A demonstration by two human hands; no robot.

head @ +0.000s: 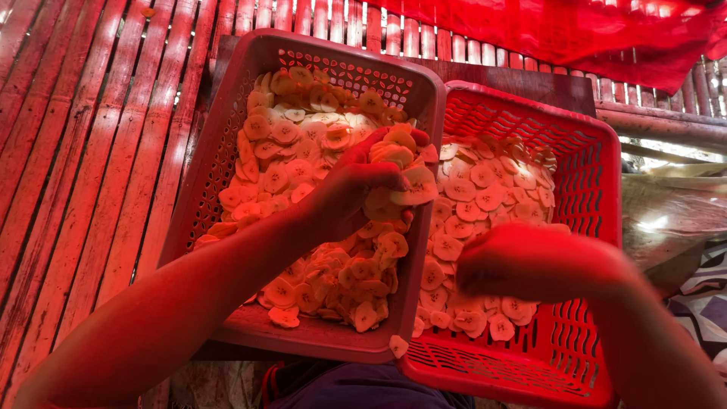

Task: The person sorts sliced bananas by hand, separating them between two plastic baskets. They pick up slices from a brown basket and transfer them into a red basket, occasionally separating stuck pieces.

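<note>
Two red plastic baskets stand side by side, both holding thin round pale slices with dark centres. The left basket (227, 113) is tilted and piled high with slices (291, 163). My left hand (344, 193) is raised over its right rim, shut on a handful of slices (397, 178). The right basket (591, 174) holds a thinner layer of slices (485, 197). My right hand (530, 261) rests low in that basket, fingers curled down onto the slices; whether it grips any is hidden.
A slatted bamboo floor (83, 167) lies to the left and behind. A red cloth (575, 34) hangs at the top right. A single slice (397, 346) lies between the baskets near the front. Patterned fabric (700, 303) shows at right.
</note>
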